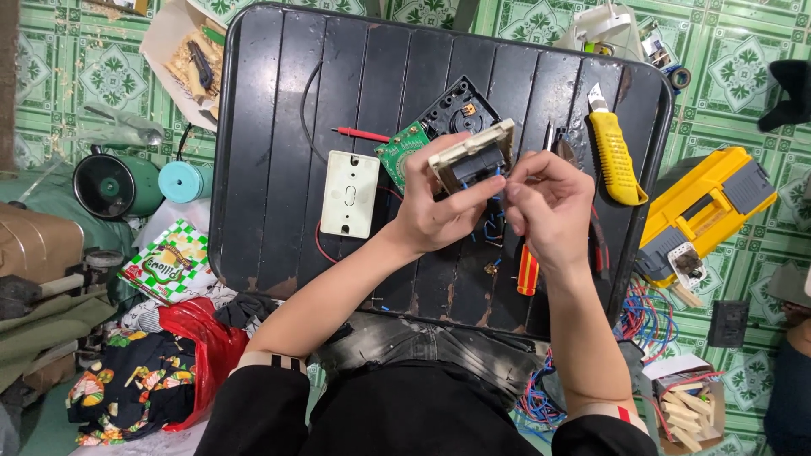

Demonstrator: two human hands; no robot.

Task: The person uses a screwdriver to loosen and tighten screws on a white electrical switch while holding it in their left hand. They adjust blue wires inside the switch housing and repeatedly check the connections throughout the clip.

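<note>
My left hand (435,211) holds a beige switch unit (473,154) with dark switch modules and short blue wires at its back, lifted over a black slatted table (279,127). My right hand (549,203) pinches at the wires on the unit's right side. A green circuit board (400,149) and a black round-holed housing (460,108) lie just behind the unit. A white cover plate (350,193) lies to the left of my left hand.
On the table lie a yellow utility knife (614,152), a red-and-yellow screwdriver (527,270) and a red probe with a black lead (359,133). A yellow toolbox (705,207) stands on the green tiled floor at right; loose wires, boxes and clothes lie around.
</note>
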